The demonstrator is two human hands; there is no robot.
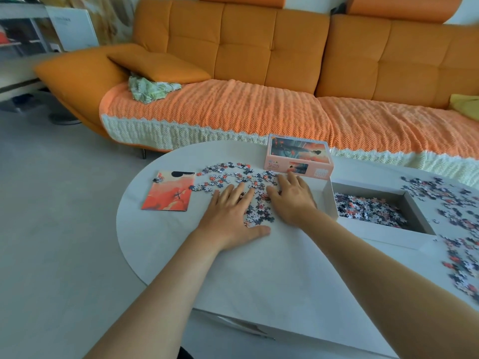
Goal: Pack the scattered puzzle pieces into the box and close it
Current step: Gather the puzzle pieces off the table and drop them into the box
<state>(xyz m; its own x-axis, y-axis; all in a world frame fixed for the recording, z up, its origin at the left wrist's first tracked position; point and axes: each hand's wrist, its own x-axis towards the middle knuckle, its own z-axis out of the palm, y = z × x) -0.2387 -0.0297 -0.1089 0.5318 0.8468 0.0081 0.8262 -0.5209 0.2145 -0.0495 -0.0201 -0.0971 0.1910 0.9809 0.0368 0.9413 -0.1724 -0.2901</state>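
Both arms reached forward; left hand (230,216) and right hand (291,200) lay palm-down, fingers (237,190) straight and released, flat on scattered puzzle pieces (233,177) on worktop (272,268) beside open box (334,200).

Your white table (259,268) carries an orange picture card (169,191) at left, loose puzzle pieces (233,177) beside it, the lid (298,156) behind them, the open box (375,230) right, another scatter (461,255) beyond

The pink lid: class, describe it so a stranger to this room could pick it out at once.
Find the white table in front of the orange sofa. At its far edge, just beyond the right hand, sits the pink lid. Unlike the open white box beside it, it is pink and shows a printed picture on top.
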